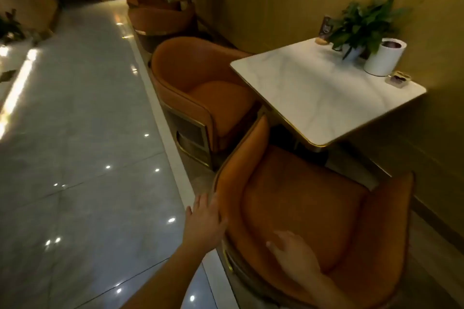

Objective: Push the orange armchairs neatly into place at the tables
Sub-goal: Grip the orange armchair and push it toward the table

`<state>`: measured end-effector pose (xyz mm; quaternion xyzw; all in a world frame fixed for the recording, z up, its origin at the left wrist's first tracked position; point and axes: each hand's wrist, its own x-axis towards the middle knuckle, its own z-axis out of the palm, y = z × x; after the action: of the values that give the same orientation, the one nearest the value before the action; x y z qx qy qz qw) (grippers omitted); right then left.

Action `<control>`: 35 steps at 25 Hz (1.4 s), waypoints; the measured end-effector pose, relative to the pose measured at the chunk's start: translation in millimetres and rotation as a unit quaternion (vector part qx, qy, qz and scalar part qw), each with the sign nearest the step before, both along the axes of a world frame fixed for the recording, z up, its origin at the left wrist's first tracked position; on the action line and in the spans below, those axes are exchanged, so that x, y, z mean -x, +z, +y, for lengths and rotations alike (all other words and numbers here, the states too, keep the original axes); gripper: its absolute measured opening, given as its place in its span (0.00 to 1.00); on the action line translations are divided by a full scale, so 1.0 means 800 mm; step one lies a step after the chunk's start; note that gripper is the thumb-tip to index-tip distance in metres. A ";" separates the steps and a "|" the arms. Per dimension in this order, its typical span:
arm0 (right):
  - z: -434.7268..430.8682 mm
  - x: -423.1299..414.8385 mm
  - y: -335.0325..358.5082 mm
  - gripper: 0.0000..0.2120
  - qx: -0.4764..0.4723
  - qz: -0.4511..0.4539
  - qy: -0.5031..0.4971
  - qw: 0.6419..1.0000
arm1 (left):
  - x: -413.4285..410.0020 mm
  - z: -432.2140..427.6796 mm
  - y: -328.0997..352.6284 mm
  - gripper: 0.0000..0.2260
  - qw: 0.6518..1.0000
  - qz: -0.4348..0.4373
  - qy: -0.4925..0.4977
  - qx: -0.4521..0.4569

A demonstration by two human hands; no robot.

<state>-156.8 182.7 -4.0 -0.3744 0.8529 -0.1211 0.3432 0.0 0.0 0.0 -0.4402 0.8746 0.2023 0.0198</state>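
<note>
Near armchair (308, 211) sits before the table (319, 98), second armchair (200, 98) at the table's left; potted plant (361, 25) and paper roll (384, 57) stand on the table's far right side

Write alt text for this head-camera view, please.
Both hands rest on the near orange armchair: left hand on its outer back, right hand inside. It faces a white marble table against the wall; a second armchair sits beyond.

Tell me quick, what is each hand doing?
Left hand: open, flat against the near orange leather armchair's outer back.
Right hand: open, resting inside its backrest.
</note>
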 end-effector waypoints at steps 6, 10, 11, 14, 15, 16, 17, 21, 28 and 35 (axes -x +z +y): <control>0.050 0.004 -0.057 0.54 -0.067 -0.017 -0.103 0.992 | 0.029 0.015 -0.051 0.29 0.993 -0.054 -0.094 -0.043; 0.051 -0.004 -0.057 0.20 -0.093 -0.018 -0.145 0.985 | 0.037 0.014 -0.078 0.26 0.978 -0.079 -0.191 -0.027; 0.051 -0.006 -0.057 0.20 -0.097 -0.017 -0.150 0.984 | 0.037 0.013 -0.082 0.25 0.978 -0.073 -0.195 -0.024; 0.053 -0.010 -0.068 0.22 -0.102 0.014 -0.154 0.983 | 0.032 0.012 -0.090 0.26 0.973 -0.061 -0.222 0.017; 0.054 -0.009 -0.073 0.22 -0.104 0.018 -0.149 0.983 | 0.031 0.012 -0.093 0.26 0.972 -0.052 -0.226 0.025; 0.054 -0.009 -0.074 0.21 -0.107 0.020 -0.148 0.983 | 0.030 0.012 -0.093 0.26 0.974 -0.045 -0.221 0.028; 0.054 -0.008 -0.075 0.20 -0.112 0.022 -0.144 0.983 | 0.030 0.012 -0.095 0.25 0.975 -0.041 -0.218 0.029; 0.064 -0.008 -0.067 0.21 -0.099 0.014 -0.100 0.990 | 0.029 0.022 -0.095 0.27 0.976 -0.047 -0.211 0.037; 0.133 -0.007 -0.074 0.23 -0.086 -0.003 -0.144 0.986 | 0.013 0.092 -0.113 0.30 0.973 -0.065 -0.221 -0.006; 0.206 0.000 -0.068 0.26 -0.101 -0.012 -0.159 0.982 | 0.018 0.179 -0.082 0.19 0.981 -0.060 -0.181 -0.026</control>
<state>-156.7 347.6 -58.3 -0.1957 0.9054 -0.0921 0.3652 -14.1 143.0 -65.4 -0.2850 0.9316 0.1911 0.1198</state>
